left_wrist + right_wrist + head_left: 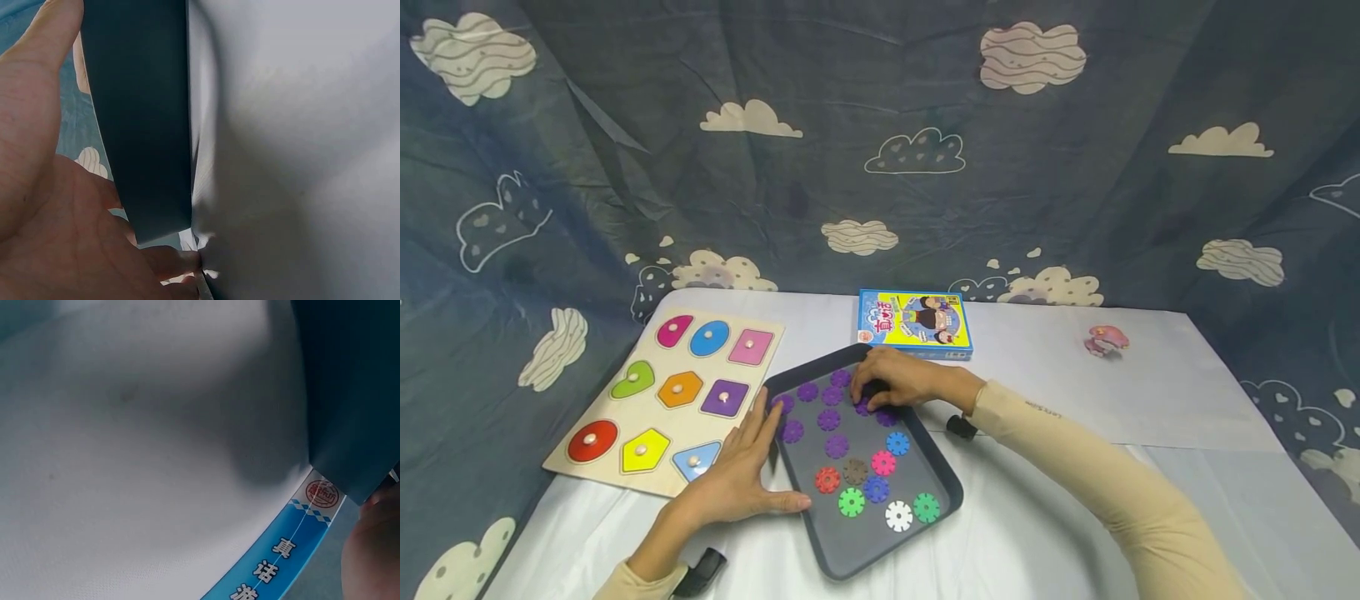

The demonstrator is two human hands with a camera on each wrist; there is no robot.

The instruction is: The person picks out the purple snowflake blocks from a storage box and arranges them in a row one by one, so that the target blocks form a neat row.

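A dark grey tray [865, 550] lies at an angle on the white-covered table, holding several notched plastic discs. Purple discs [829, 419] fill its far half. Nearer the front lie a red disc [827, 480], a white disc [898, 516] and others in blue, pink, brown and green. My left hand [730, 475] rests against the tray's left side, fingers extended and thumb at the rim; the left wrist view shows the tray wall [137, 112] beside the palm. Reaching over the far right rim, my right hand [898, 377] pinches a purple disc [862, 407], partly hidden by the fingers.
A wooden shape puzzle board [643, 396] with knobbed, coloured pieces lies left of the tray. Behind the tray sits a blue and yellow card box [917, 325]. A small pink toy [1106, 340] stands far right. A patterned dark curtain [880, 200] hangs behind.
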